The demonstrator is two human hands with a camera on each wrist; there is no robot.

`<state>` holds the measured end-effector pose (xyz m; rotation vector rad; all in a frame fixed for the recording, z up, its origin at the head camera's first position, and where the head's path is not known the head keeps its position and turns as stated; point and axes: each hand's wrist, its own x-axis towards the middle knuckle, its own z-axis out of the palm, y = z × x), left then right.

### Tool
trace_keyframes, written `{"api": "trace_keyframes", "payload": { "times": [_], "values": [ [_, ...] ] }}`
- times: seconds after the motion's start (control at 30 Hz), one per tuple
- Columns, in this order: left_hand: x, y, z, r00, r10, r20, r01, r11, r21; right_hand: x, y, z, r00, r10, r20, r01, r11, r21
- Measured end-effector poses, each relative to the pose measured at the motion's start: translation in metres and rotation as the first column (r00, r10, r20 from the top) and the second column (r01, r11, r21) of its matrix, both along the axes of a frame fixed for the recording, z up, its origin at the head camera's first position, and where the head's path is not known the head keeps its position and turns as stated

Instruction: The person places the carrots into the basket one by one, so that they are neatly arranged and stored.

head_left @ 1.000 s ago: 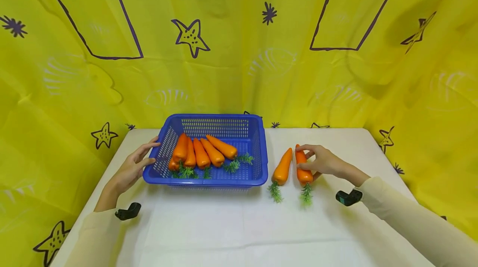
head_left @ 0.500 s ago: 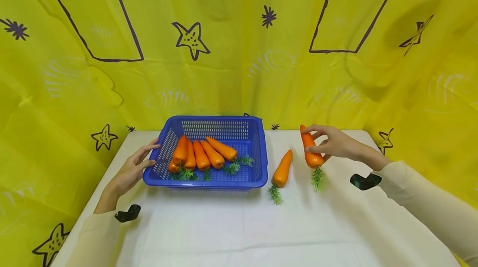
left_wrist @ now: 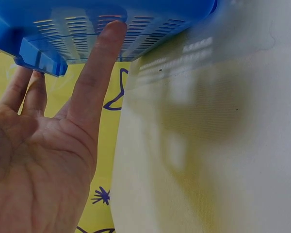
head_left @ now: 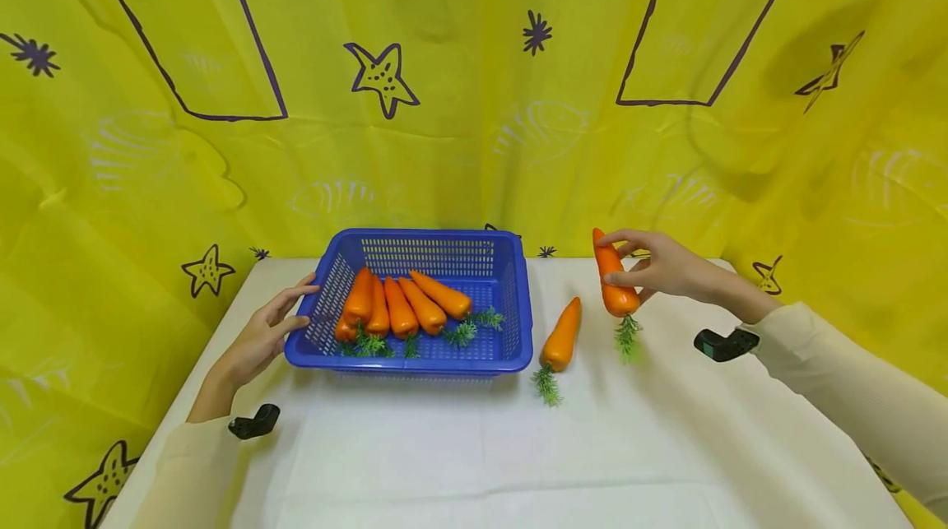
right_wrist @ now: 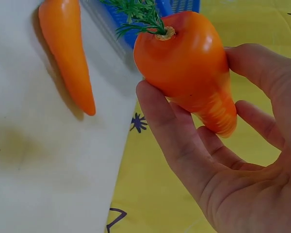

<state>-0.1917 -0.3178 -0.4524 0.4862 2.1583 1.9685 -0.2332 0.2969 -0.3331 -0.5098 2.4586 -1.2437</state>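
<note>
My right hand [head_left: 662, 266] holds an orange carrot [head_left: 616, 290] with a green leafy top, raised above the table, its tip up and leaves hanging down. In the right wrist view, thumb and fingers are curled round that carrot [right_wrist: 186, 63]. A second carrot [head_left: 562, 336] lies on the table to its left, tip pointing away. My left hand [head_left: 255, 340] touches the left side of a blue plastic basket [head_left: 407, 363], fingers spread and fairly straight. The left wrist view shows one digit laid against the slotted wall of the basket [left_wrist: 155, 14]. Several carrots [head_left: 401, 307] lie inside the basket.
A white cloth covers the table [head_left: 474, 447]. Yellow curtain [head_left: 474, 159] with purple drawings hangs behind and at both sides. Black devices are fixed at the left wrist [head_left: 254, 422] and right wrist [head_left: 726, 344].
My right hand has lifted the carrot off the table, moving it up and slightly right, away from the other loose carrot. My left hand and the basket have stayed in place.
</note>
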Motion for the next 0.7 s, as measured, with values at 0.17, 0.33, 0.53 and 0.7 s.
{"api": "trace_keyframes", "payload": {
  "times": [0.17, 0.33, 0.53, 0.7],
  "values": [
    [-0.001, 0.0, 0.0, 1.0, 0.001, 0.005, -0.001, 1.0, 0.0, -0.003, -0.007, 0.003, 1.0, 0.005, -0.006, -0.005, 1.0, 0.01],
    [0.0, -0.001, -0.001, 1.0, 0.005, 0.017, -0.005, 1.0, 0.003, -0.012, -0.022, 0.007, 1.0, 0.028, -0.013, -0.028, 0.999, 0.023],
    [0.001, 0.0, 0.001, 1.0, 0.0, 0.006, 0.0, 1.0, 0.002, -0.022, -0.047, 0.016, 0.997, 0.079, -0.028, -0.078, 0.996, 0.032],
    [0.002, 0.002, 0.002, 1.0, -0.001, 0.003, 0.001, 1.0, -0.005, -0.034, -0.076, 0.019, 0.992, 0.127, -0.024, -0.126, 0.992, 0.026]
  ]
}}
